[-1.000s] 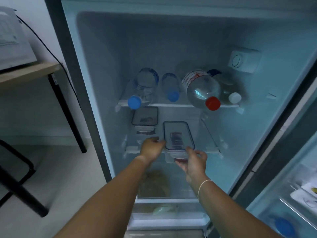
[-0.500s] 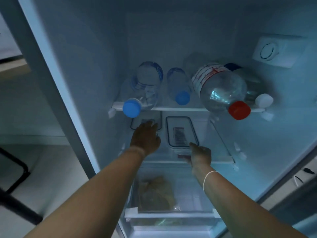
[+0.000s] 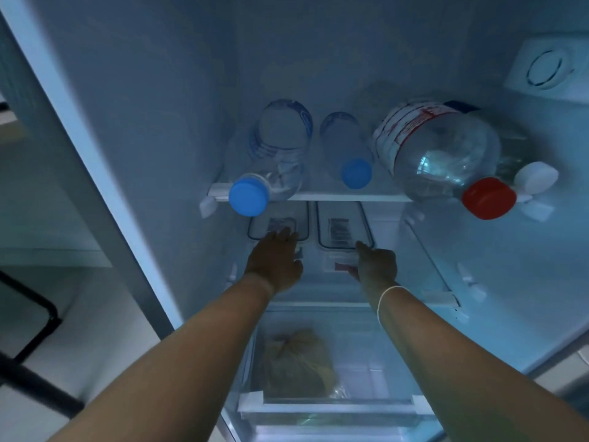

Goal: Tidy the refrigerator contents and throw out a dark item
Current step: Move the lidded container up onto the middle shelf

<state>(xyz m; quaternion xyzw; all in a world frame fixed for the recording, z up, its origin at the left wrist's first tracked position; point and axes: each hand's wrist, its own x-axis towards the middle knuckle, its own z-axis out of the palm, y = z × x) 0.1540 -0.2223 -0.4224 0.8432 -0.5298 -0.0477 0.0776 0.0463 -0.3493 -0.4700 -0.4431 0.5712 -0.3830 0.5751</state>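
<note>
Two clear lidded food containers stand side by side on the fridge's middle shelf. My left hand lies over the front of the left container, fingers stretched flat on its lid. My right hand grips the front end of the right container, forefinger on the lid's near corner and the other fingers curled under its front, where something red shows. A dark brownish bag lies in the clear drawer below.
Four water bottles lie on the upper shelf: one with a blue cap jutting past the edge, a small one, a big one with a red cap and one with a white cap. The fridge's left wall is close.
The right container went from the shelf's front edge to deep on the shelf beside the left one. My left hand left it and now lies on the left container. The camera came closer.
</note>
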